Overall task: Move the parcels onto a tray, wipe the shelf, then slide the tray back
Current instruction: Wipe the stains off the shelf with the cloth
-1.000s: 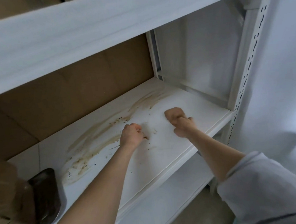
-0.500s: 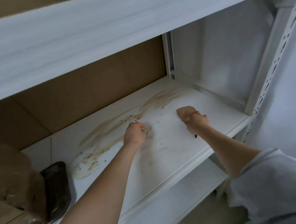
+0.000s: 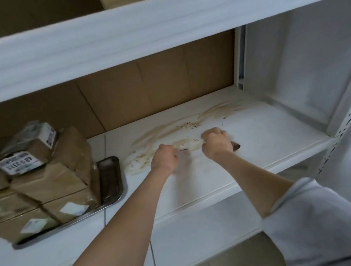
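Both hands are on the white shelf (image 3: 258, 145), fisted, knuckles up. Left hand (image 3: 164, 159) is curled tight w/ sth pale and blurred poking out just beside its fingers, prob. a cloth or wipe; can't tell for sure what it is. Right hand (image 3: 216, 142) is also balled up, and a dark brownish bit (image 3: 235, 147) sticks out on the side of the fist away from the tray; too blurred to name. Both forearms are bare, w/ a light grey sleeve (image 3: 322, 221) pushed up on the right arm.

Landmark = the metal tray (image 3: 110, 178), which sits on the shelf w/ its dark rim showing. Brown paper parcels (image 3: 45, 181) are stacked on the tray, several layers high, w/ white labels (one reads approx. "48-3-3311", upside down). The top parcels lean a bit.

Away from the tray, twd the far end of the shelf, runs a long tan smear (image 3: 190, 122) w/ dark specks in it, starting just beside the tray and stretching diagonally twd the back corner. Left hand sits on the near part of the smear, not far from the tray; right hand is further from the tray, at the smear's front edge. Between the two fists is a pale streak.

Behind the tray and smear stands a brown cardboard backing (image 3: 144, 88). Above is another white shelf board (image 3: 138, 32)
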### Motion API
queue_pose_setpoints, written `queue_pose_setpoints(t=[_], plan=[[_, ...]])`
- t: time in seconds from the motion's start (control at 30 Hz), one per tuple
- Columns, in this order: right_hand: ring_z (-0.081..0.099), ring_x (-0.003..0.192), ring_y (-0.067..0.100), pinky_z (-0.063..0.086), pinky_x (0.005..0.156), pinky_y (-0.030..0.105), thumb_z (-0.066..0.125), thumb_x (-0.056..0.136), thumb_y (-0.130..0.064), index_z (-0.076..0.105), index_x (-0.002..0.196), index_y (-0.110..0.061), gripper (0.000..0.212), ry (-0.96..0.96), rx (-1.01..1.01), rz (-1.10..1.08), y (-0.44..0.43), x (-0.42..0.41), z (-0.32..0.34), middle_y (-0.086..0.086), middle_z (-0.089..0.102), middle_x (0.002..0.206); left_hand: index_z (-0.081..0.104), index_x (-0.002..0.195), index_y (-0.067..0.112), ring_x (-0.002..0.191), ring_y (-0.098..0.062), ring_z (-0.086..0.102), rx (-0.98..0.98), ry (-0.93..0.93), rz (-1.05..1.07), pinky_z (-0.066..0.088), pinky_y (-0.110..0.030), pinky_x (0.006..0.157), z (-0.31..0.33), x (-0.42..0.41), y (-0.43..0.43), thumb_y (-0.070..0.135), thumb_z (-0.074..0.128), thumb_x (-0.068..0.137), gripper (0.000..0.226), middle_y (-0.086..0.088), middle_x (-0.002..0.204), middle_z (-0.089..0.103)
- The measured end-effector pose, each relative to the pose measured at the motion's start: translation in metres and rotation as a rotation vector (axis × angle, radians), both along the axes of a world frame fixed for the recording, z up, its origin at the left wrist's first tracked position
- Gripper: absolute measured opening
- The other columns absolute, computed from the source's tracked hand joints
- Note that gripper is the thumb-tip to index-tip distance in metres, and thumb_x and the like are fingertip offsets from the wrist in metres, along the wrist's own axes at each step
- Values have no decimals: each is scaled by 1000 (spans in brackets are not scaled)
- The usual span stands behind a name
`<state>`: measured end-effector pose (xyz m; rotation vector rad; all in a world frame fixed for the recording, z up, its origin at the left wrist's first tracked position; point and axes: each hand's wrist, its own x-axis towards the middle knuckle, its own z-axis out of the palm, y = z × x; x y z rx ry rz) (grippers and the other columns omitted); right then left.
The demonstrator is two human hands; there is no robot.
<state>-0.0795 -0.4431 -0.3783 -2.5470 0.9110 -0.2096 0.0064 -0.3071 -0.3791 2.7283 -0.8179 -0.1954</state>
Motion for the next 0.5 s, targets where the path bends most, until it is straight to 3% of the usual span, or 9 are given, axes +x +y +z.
queue_pose_setpoints(t=[0.2, 0.3, 0.4, 0.5], plan=[[50, 124, 29, 44, 101, 34, 43, 92, -5, 61, 125, -9, 37, -38, 301, 122, 86, 29, 11, 11, 55, 133, 54, 131, 9, 127, -26, 46, 137, 3, 94, 43, -35, 103, 4, -1, 60, 7, 52, 92, 39, -9, 139, 43], [61, 107, 29, 49, 83, 29, 46, 93, -6, 66, 99, -2, 22, -8, 426, 204, 122, 45, 16, 13, 64, 106, 48, 137, 12, 132, -27, 40, 244, 0, 108, 42, -37, 106, 8, 4, 84, 6, 50, 91, 46, -9, 142, 37], [49, 86, 24, 41, 68, 27, 46, 94, -8, 50, 66, -10, 29, -11, 552, 199, 149, 63, 14, 9, 53, 83, 47, 138, 13, 132, -26, 39, 318, 6, 115, 44, -40, 102, 8, 13, 105, 5, 51, 89, 50, -8, 139, 37], [48, 85, 24, 47, 76, 34, 44, 92, -5, 40, 61, -15, 33, -39, 688, 156, 172, 84, 4, 11, 50, 82, 50, 132, 11, 129, -26, 40, 350, 5, 114, 45, -38, 99, 7, 20, 123, 9, 49, 90, 42, -9, 136, 39]])
